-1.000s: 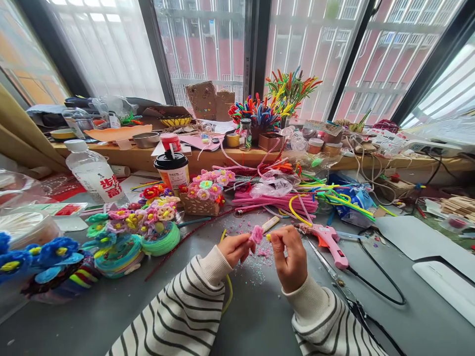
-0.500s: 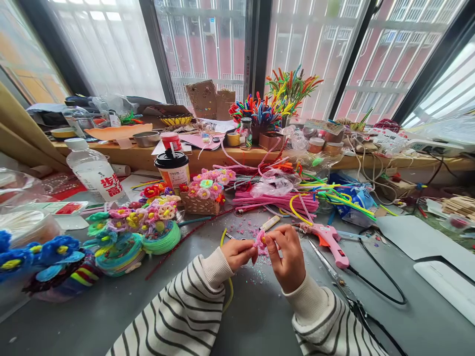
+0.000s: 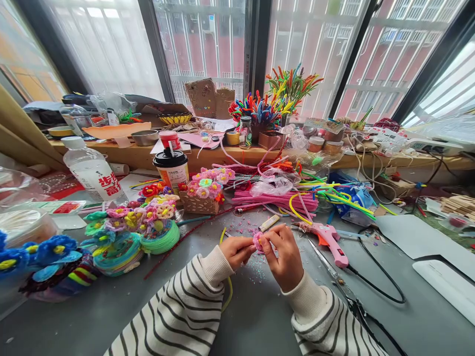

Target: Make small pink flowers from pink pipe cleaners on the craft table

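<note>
A small pink fuzzy flower [image 3: 258, 242] is pinched between my two hands over the grey table. My left hand [image 3: 237, 251] grips its left side, with the fingers pressed together. On the flower's right side, my right hand [image 3: 285, 256] holds it between thumb and fingertips. Pink and glittery bits lie on the table beneath and behind it. A yellow pipe cleaner [image 3: 228, 291] runs partly hidden under my left wrist. Just behind my right hand lies a small pale lighter-like item [image 3: 269, 223].
Right of my hands lie a pink glue gun [image 3: 330, 240] with a black cord and long scissors [image 3: 339, 282]. Flower-topped baskets [image 3: 160, 237], a lidded cup [image 3: 171, 170] and a bottle [image 3: 92, 173] stand left. Behind are bundled pink pipe cleaners [image 3: 274, 201].
The pink flower has turned slightly between my fingers, and its yellow centre shows less. My right hand has shifted slightly left, its fingers closer over the flower.
</note>
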A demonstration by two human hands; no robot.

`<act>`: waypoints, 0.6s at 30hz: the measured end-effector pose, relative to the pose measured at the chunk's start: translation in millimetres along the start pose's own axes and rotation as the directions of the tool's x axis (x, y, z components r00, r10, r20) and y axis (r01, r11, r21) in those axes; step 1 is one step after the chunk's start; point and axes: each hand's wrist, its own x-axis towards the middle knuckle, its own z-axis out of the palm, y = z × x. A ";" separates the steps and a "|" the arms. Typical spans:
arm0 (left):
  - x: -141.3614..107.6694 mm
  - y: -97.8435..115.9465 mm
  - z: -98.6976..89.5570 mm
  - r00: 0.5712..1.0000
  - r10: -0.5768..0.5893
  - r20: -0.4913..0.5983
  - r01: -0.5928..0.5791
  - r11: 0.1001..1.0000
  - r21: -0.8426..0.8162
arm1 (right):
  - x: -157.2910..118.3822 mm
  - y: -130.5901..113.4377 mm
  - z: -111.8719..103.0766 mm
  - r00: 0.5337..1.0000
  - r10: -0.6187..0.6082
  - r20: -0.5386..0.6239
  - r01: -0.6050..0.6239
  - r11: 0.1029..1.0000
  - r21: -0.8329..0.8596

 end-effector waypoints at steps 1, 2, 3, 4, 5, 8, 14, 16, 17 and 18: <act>-0.1 0.6 -0.1 1.000 -0.017 0.002 0.017 1.000 -0.016 | 0.7 1.3 -0.1 1.000 0.027 0.000 -0.027 0.999 0.045; -0.2 1.4 -0.2 0.999 -0.035 0.003 0.035 0.999 -0.037 | 1.5 3.4 -0.3 0.997 0.075 0.000 -0.075 0.991 0.113; -0.4 2.2 -0.2 0.999 -0.053 0.001 0.053 0.997 -0.061 | 2.4 6.3 -0.7 0.990 0.144 0.002 -0.142 0.969 0.204; -0.5 2.9 -0.3 0.998 -0.069 -0.001 0.068 0.994 -0.086 | 3.5 9.8 -1.2 0.973 0.229 0.013 -0.222 0.924 0.311; -0.6 3.5 -0.5 0.997 -0.080 -0.003 0.079 0.991 -0.109 | 4.6 13.5 -1.9 0.947 0.320 0.035 -0.304 0.854 0.422; -0.2 3.2 -1.5 0.993 -0.117 -0.021 0.111 0.978 -0.174 | 7.8 22.8 -4.1 0.854 0.498 0.148 -0.471 0.622 0.626; 2.1 -6.6 -8.1 0.966 -0.217 -0.143 0.185 0.960 -0.208 | 2.7 23.5 -1.7 0.807 0.265 0.528 -0.506 0.772 0.385; 2.4 -8.4 -9.6 0.955 -0.228 -0.191 0.189 0.961 -0.202 | -3.6 23.6 2.0 0.781 0.143 0.608 -0.385 0.876 0.289; 2.4 -8.6 -9.9 0.950 -0.234 -0.207 0.192 0.960 -0.205 | -6.8 24.3 3.9 0.769 0.100 0.631 -0.330 0.908 0.259; 2.3 -8.5 -9.8 0.946 -0.239 -0.220 0.194 0.959 -0.208 | -9.7 25.3 5.5 0.760 0.076 0.645 -0.289 0.929 0.231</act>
